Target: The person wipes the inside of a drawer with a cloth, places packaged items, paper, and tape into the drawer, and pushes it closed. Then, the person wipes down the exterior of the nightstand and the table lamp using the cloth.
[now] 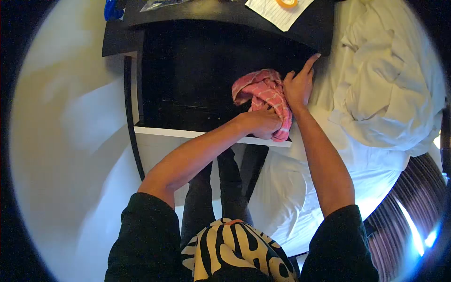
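My left hand [264, 123] is closed on a bunched pink checked cloth [270, 94]. It presses the cloth near the front right corner of a pulled-out drawer [188, 80] with a dark inside. Part of the cloth stands up in a loose fold, and some of my fingers are hidden in it. At the drawer's right side rests my right hand [299, 89], its index finger stretched forward to the edge of the dark tabletop and its thumb apart. No object shows in that hand.
Above the drawer, the dark desk top [202, 11] carries lined paper [277, 11], an orange tape roll [286, 3], clear plastic [162, 3] and a blue item [112, 10]. A bed with rumpled white bedding [376, 94] stands close on the right. A pale wall [61, 117] is on the left.
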Available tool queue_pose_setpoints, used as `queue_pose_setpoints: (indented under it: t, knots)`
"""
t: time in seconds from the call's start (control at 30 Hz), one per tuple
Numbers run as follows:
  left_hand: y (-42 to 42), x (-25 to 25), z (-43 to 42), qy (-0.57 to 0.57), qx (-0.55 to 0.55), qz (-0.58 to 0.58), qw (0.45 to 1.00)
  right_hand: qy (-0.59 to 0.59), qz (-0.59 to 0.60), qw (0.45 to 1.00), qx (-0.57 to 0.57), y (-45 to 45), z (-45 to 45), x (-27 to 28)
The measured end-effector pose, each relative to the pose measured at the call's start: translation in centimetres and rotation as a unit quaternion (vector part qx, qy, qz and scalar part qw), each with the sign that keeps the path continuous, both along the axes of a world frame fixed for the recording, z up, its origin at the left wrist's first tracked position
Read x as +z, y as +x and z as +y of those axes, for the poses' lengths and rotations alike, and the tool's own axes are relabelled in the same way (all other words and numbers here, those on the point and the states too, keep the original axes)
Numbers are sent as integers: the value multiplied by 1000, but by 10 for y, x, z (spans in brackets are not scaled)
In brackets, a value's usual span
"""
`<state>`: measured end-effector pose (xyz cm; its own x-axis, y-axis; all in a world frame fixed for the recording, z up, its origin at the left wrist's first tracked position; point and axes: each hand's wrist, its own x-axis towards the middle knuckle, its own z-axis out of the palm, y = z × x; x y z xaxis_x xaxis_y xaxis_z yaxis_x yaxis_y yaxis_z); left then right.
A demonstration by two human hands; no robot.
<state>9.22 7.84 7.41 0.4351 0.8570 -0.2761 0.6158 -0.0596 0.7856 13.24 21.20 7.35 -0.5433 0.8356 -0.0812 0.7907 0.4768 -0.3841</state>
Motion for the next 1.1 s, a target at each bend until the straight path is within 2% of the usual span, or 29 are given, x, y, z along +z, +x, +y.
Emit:
queue_pose_setpoints:
  t: [0.07,0.17,0.2,0.33,0.4,0.57,0.73,0.8,0.87,0.97,1.0,1.1]
  knots:
    - [3,-12,-1,10,12,-14,1000,16,5,1000,7,-1,0,-1]
    - [13,-40,5,-3,-16,90,996,28,10,999,19,0,0,-4]
    - [11,-44,7,-2,-15,90,996,33,12,999,19,-1,0,-5]
    - [9,-46,6,-23,-29,77,996,27,11,999,17,0,0,-2]
    - [12,-44,2,-17,2,32,999,24,22,999,18,-2,3,-2]
    - [0,-2,0,-32,-10,-51,998,10,28,999,18,1,-1,-3]
    - [13,-20,0,7,-1,-35,999,11,14,1000,7,-3,0,3]
    - [42,-57,0,21,43,43,998,4,8,1000,5,0,-3,2]
    - [39,-57,3,34,67,88,993,18,3,1000,7,0,-3,0]
    - [33,-50,4,-93,122,104,983,33,1,999,19,-1,2,-3]
    - [33,-47,2,-95,122,100,983,37,4,999,24,0,2,-4]
    - [23,-46,7,-54,-14,170,984,44,23,998,30,1,3,-8]
